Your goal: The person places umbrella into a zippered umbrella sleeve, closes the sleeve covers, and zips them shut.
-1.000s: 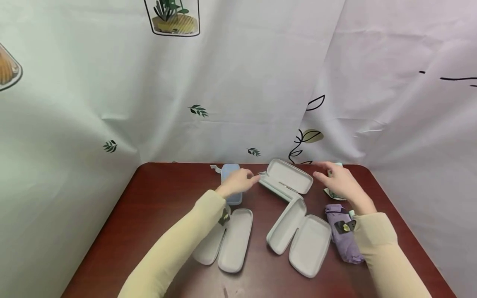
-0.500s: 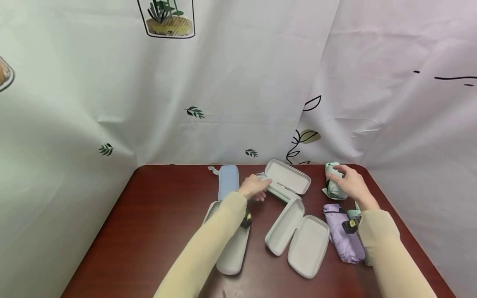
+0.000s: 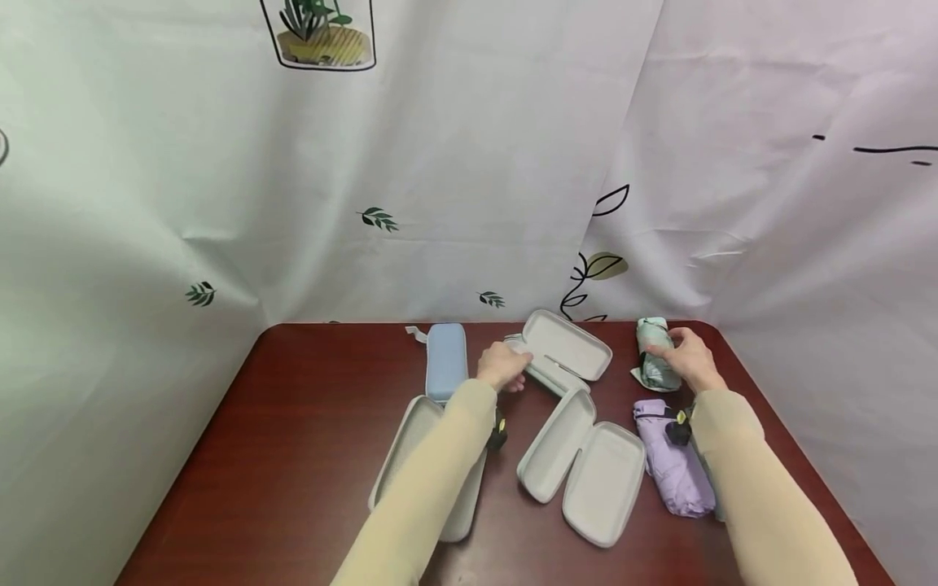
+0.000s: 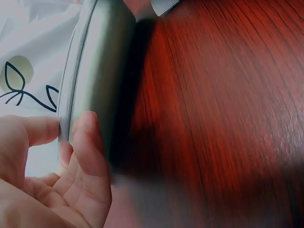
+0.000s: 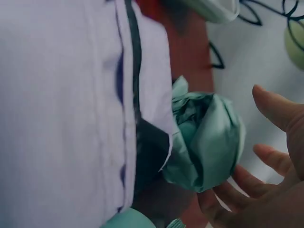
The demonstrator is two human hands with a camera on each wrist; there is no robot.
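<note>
Two hands: the left hand (image 3: 506,368) is pinching, while the right hand (image 3: 687,362) is holding a loose, unclenched curve.
Left pinch: in the left wrist view, finger and thumb are gripping the rim of the far case (image 3: 575,350), presumably because that thin edge is offering an easy catch; whether the case is leaving the table (image 3: 315,456), I cannot tell.
Right curve: the fingers are lying against or just beside the green umbrella (image 3: 655,376), and the right wrist view is showing the thumb apart from them; such a wide shape is probably suiting a round roll.
Far case: it is lying open near the table's far edge, its lid spreading toward the cloth (image 3: 469,163), which is likely leaving its nearer rim handy for the left hand.
Middle case (image 3: 605,488): it is lying open just in front, one corner seeming to touch the far case; its hinge is letting the halves spread side by side.
Left case (image 3: 403,443): it is also lying open, the left sleeve (image 3: 418,505) hiding much of it.
Blue case (image 3: 446,362): it is lying closed behind the left case, its strap (image 3: 416,334) trailing leftward.
Purple umbrella (image 3: 674,476): it is lying nearer than the green one, a dark strip probably keeping its folds together; the right sleeve (image 3: 765,488) is covering something greenish beside it.
</note>
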